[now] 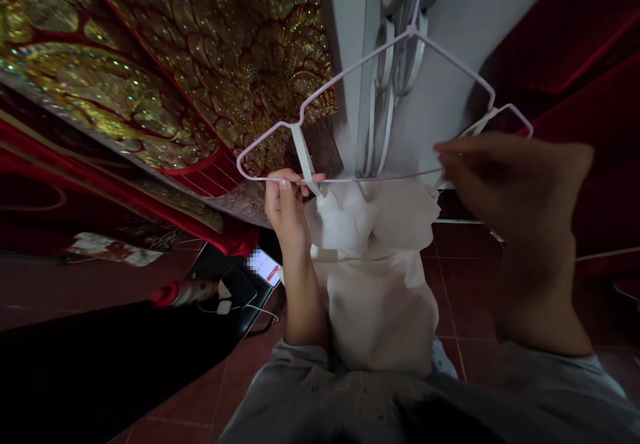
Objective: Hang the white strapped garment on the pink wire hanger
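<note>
A pale pink clothes hanger (356,64) hangs in front of me, its hook at a metal rack. From its shoulder notches a white strappy top (380,297) with a ruffled upper edge hangs by thin straps. My left hand (290,207) is closed around the hanger's lower bar, close to the left strap (303,151). At the right side, my right hand (520,171) has thumb and forefinger pinched together near the right strap (483,123). It is blurred and dark, and what lies between its fingertips is hard to make out.
Red garments with gold sequins (200,51) hang at the left, and dark red cloth (600,117) at the right. A metal rack of rings (387,77) stands behind the hanger. On a black surface lie a lit phone (264,267) and a red-capped bottle (185,292). The floor (460,284) is red tile.
</note>
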Tool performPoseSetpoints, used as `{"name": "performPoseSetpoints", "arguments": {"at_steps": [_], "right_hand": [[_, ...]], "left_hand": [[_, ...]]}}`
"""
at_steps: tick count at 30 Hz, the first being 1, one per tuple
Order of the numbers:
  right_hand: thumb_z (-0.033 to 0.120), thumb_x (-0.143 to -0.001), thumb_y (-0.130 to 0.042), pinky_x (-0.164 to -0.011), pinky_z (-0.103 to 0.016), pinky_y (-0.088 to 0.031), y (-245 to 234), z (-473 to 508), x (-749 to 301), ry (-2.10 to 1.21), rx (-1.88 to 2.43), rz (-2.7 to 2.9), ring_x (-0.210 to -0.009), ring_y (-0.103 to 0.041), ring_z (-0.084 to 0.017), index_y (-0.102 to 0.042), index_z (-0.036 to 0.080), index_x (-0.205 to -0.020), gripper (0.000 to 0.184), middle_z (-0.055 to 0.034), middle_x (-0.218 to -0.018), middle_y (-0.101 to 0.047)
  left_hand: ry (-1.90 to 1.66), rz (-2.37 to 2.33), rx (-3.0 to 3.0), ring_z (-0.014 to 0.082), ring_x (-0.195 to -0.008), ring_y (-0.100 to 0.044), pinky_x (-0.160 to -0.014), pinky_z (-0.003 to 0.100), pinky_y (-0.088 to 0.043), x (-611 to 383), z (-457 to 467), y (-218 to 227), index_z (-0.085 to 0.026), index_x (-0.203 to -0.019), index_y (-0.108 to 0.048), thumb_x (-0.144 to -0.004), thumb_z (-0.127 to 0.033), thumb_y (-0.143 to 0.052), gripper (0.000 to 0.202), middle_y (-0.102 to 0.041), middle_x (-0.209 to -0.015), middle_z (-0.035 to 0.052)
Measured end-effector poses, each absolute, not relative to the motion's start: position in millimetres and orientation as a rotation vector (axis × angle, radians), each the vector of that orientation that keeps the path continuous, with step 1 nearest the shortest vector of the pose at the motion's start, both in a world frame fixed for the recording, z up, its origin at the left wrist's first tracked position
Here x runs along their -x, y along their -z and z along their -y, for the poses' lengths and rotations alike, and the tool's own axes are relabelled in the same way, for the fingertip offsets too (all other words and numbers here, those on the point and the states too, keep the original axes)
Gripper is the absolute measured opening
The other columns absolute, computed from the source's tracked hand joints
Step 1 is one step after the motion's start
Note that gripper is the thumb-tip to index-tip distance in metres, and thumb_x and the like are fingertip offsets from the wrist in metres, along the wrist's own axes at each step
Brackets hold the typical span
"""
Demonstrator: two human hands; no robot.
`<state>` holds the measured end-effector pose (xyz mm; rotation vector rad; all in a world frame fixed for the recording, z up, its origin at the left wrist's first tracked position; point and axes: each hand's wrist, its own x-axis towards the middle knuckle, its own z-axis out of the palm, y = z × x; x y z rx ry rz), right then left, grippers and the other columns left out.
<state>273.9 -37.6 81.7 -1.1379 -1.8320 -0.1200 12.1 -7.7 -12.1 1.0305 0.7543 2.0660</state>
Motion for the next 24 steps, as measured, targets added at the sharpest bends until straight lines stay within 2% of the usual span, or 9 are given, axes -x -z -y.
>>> {"name": "performPoseSetpoints", "arguments": {"at_steps": [4, 7, 9, 11, 13, 15, 19, 22, 24], "right_hand": [[0.018, -0.101, -0.072, -0.063, -0.024, -0.056, -71.5, 50.0, -260.9, -0.094, 0.826, 2.191, -0.069, -0.075, -0.011, -0.083, 0.025, -0.108, 0.015, 0.0023, -0.084, -0.083], [0.022, -0.102, -0.072, -0.077, -0.032, -0.062, -52.3, 37.9, -258.3, -0.093, 0.870, 2.088, -0.084, -0.078, -0.018, -0.082, 0.027, -0.113, 0.016, -0.0013, -0.094, -0.085], [0.024, -0.100, -0.072, -0.088, -0.040, -0.062, -34.2, 27.7, -257.8, -0.050, 0.944, 1.993, -0.093, -0.078, -0.022, -0.082, 0.029, -0.119, 0.022, -0.0037, -0.102, -0.084], [0.025, -0.099, -0.072, -0.092, -0.043, -0.062, -16.6, 22.4, -256.3, -0.089, 0.987, 1.937, -0.100, -0.075, -0.024, -0.080, 0.030, -0.129, 0.031, -0.0061, -0.109, -0.081], [0.024, -0.097, -0.072, -0.087, -0.040, -0.062, -3.8, 23.7, -254.0, -0.187, 1.006, 1.876, -0.095, -0.072, -0.022, -0.078, 0.030, -0.134, 0.038, -0.0058, -0.109, -0.077], [0.022, -0.096, -0.072, -0.077, -0.034, -0.059, 2.1, 28.3, -252.0, -0.315, 1.038, 1.795, -0.080, -0.066, -0.016, -0.078, 0.030, -0.135, 0.040, -0.0016, -0.096, -0.073], [0.020, -0.096, -0.072, -0.061, -0.026, -0.045, 3.2, 29.4, -247.7, -0.487, 1.132, 1.606, -0.058, -0.047, -0.010, -0.079, 0.028, -0.125, 0.031, 0.0077, -0.065, -0.053], [0.027, -0.097, -0.074, -0.056, -0.025, -0.035, 7.4, 19.5, -238.5, -0.571, 1.123, 1.433, -0.052, -0.037, -0.008, -0.077, 0.025, -0.109, 0.013, 0.0104, -0.057, -0.040], [0.038, -0.099, -0.076, -0.053, -0.025, -0.028, 13.1, 12.9, -228.8, -0.631, 1.079, 1.335, -0.050, -0.033, -0.007, -0.073, 0.025, -0.101, 0.014, 0.0109, -0.055, -0.037]], "left_hand": [[-2.057, -0.779, -1.016, 0.0143, -0.072, -0.068, -0.068, 0.025, -0.047, -12.1, 8.9, 11.4, -0.022, -0.089, -0.066, -0.095, -0.061, -0.083, 0.043, -0.072, -0.077, 0.0009], [-2.047, -0.773, -0.998, 0.0142, -0.073, -0.068, -0.068, 0.025, -0.046, -13.5, 9.9, 10.7, -0.022, -0.089, -0.066, -0.094, -0.060, -0.086, 0.044, -0.071, -0.076, 0.0008], [-2.034, -0.786, -0.996, 0.0137, -0.072, -0.066, -0.069, 0.025, -0.046, -15.7, 11.1, 9.7, -0.021, -0.088, -0.066, -0.094, -0.061, -0.085, 0.045, -0.070, -0.077, 0.0006], [-2.031, -0.793, -0.972, 0.0131, -0.071, -0.064, -0.069, 0.025, -0.047, -18.9, 12.3, 8.7, -0.022, -0.089, -0.067, -0.095, -0.061, -0.085, 0.044, -0.069, -0.076, 0.0000], [-2.023, -0.779, -0.937, 0.0130, -0.070, -0.062, -0.069, 0.024, -0.047, -22.4, 13.0, 8.5, -0.022, -0.090, -0.067, -0.095, -0.059, -0.085, 0.041, -0.072, -0.076, 0.0005], [-1.992, -0.784, -0.912, 0.0125, -0.066, -0.057, -0.067, 0.024, -0.046, -25.3, 13.8, 10.0, -0.023, -0.091, -0.067, -0.096, -0.058, -0.084, 0.039, -0.078, -0.081, 0.0029], [-1.812, -0.900, -0.967, 0.0096, -0.052, -0.039, -0.051, 0.024, -0.031, -26.1, 21.8, 13.6, -0.022, -0.095, -0.073, -0.096, -0.059, -0.082, 0.037, -0.085, -0.090, 0.0068], [-1.528, -0.993, -1.143, 0.0089, -0.050, -0.035, -0.048, 0.024, -0.027, -20.2, 33.8, 4.0, -0.020, -0.092, -0.081, -0.096, -0.057, -0.082, 0.038, -0.082, -0.081, 0.0072], [-1.493, -0.987, -1.200, 0.0086, -0.050, -0.036, -0.046, 0.024, -0.027, -12.7, 39.0, -11.0, -0.019, -0.092, -0.083, -0.095, -0.054, -0.084, 0.035, -0.081, -0.080, 0.0074]]}}
